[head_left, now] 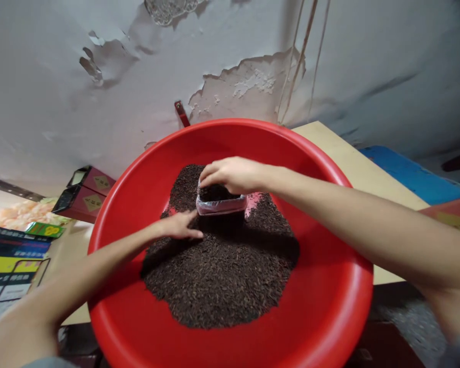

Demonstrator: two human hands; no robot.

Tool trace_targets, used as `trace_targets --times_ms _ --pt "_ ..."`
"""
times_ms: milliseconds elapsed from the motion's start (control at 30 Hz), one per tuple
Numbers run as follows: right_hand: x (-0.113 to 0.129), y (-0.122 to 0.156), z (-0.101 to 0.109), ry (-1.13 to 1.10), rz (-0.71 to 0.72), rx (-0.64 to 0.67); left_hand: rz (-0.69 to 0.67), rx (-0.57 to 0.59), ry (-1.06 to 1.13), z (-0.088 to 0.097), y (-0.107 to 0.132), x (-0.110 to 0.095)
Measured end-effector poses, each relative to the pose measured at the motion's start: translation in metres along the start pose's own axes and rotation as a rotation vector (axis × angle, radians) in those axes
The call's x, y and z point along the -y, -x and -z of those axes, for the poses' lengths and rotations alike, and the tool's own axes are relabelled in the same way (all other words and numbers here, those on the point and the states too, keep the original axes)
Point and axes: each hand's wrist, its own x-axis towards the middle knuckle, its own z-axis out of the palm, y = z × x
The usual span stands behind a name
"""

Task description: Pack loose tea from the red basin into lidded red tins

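A small open box [221, 205] lined with clear plastic stands in a heap of dark loose tea leaves [222, 281], inside a large red basin [322, 286]. Dark leaves show within the box. Across its top reaches my right hand [230, 174], fingers bent together over the left rim and gripping there; the thumb is hidden. My left hand [182, 225] lies low against the leaves at the box's near left corner, fingers stretched and thumb apart, holding nothing.
Dark red boxes [90, 186] stand left of the basin, by a green packet [45, 229]. Beneath the basin is a pale board [329, 148], with a blue object [400, 174] to the right. Behind rises a peeling wall [145, 92] with hanging cords [301, 56].
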Motion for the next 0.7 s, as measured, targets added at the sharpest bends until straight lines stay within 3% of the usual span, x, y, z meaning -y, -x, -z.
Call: trace_targets --times_ms 67,133,267,400,500,600,700 --pt "0.009 -0.005 -0.006 0.000 0.026 0.139 -0.024 0.068 -0.041 -0.031 0.001 -0.004" --pt "0.014 -0.007 -0.006 0.024 -0.012 0.214 -0.013 0.059 -0.093 -0.049 0.005 -0.009" --pt "0.012 -0.004 0.004 0.046 -0.111 0.289 -0.041 0.034 -0.225 -0.050 0.010 -0.006" --pt "-0.001 0.001 0.010 -0.049 -0.097 0.303 -0.122 0.047 -0.157 -0.025 0.006 0.009" --pt "-0.009 0.004 0.010 -0.135 -0.123 0.263 -0.077 -0.027 -0.052 0.010 0.010 0.012" --pt "-0.009 0.008 0.012 -0.189 -0.191 0.299 -0.034 -0.190 0.040 0.054 0.022 -0.001" --pt "-0.005 0.013 0.019 -0.241 -0.199 0.336 -0.141 -0.440 0.067 0.088 0.027 -0.026"
